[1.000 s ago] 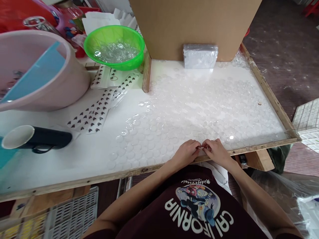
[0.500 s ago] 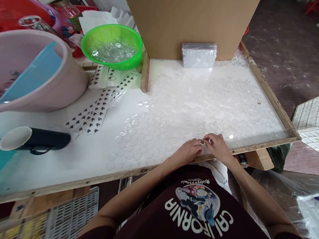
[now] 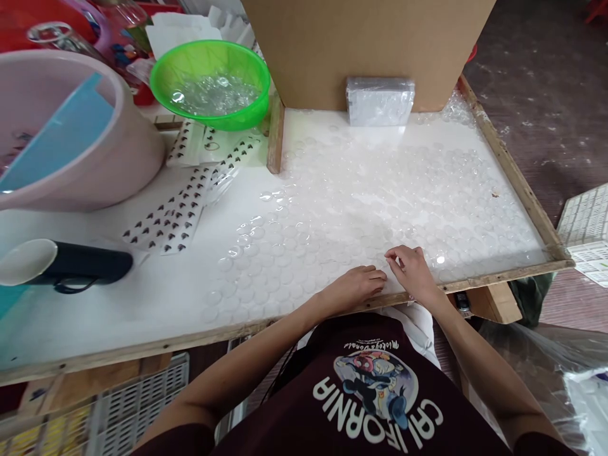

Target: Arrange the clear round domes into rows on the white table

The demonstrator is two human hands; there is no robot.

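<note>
Many clear round discs [image 3: 280,263] lie spread over the white tabletop, mostly flat and close together. My left hand [image 3: 356,286] rests low over the discs near the table's front edge, its fingers curled together. Whatever it may hold is hidden under the fingers. Just to its right and a little higher is my right hand [image 3: 412,272], its thumb and forefinger pinched together. Anything between those fingertips is too small or too clear to make out. A narrow gap separates the two hands.
Wooden strips edge the table, including the front rail [image 3: 503,276]. A cardboard box [image 3: 375,44] stands behind a wrapped grey block [image 3: 380,101]. Leftward are a green basin [image 3: 164,95] of clear pieces, sticker sheets [image 3: 178,221], a pink tub [image 3: 128,145] and a dark mug [image 3: 95,263] on its side.
My hands have drawn apart: the right has lifted slightly away from the left, whose fingers have curled in lower. The view has shifted a little.
</note>
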